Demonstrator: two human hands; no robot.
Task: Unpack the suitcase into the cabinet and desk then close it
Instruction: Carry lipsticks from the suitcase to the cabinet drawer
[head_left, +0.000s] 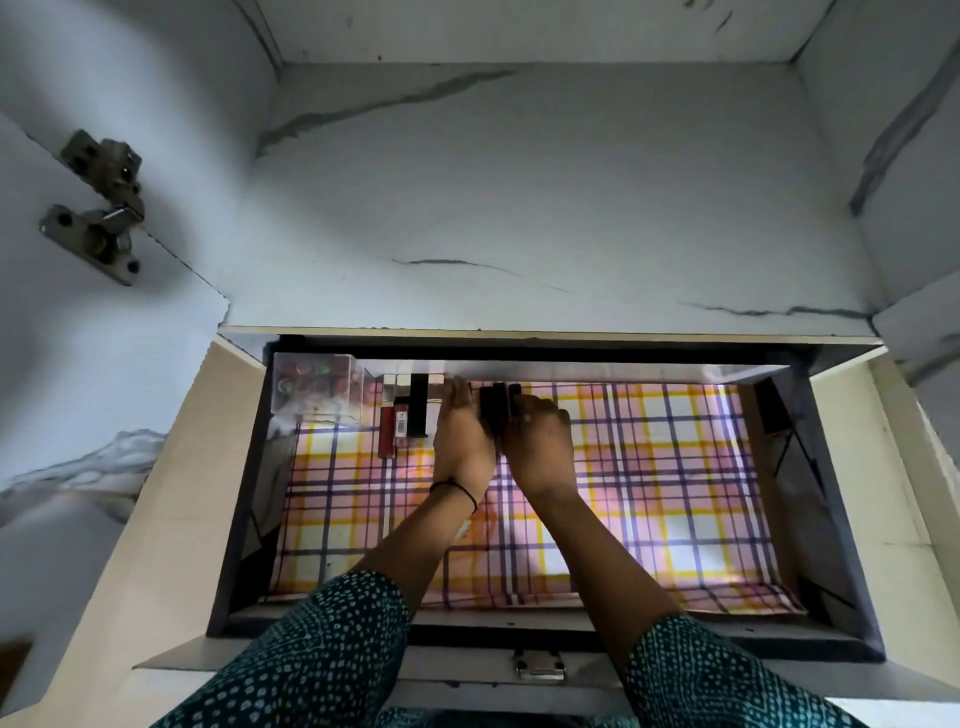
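Note:
An open drawer (810, 519) lined with a pink, yellow and purple checked cloth (649, 493) fills the lower half of the head view. Both hands reach to its back edge. My left hand (462, 431) and my right hand (540, 441) together hold several dark upright tubes (498, 410) between them. To the left stand lipstick tubes and a black box (410, 410) in a row. A clear plastic box of small round cosmetics (314, 384) sits in the back left corner.
Above the drawer is a white marble-patterned cabinet compartment (545, 197) with a metal door hinge (98, 202) at the left. A metal latch (540, 667) is on the drawer front near me. Most of the checked cloth to the right is bare.

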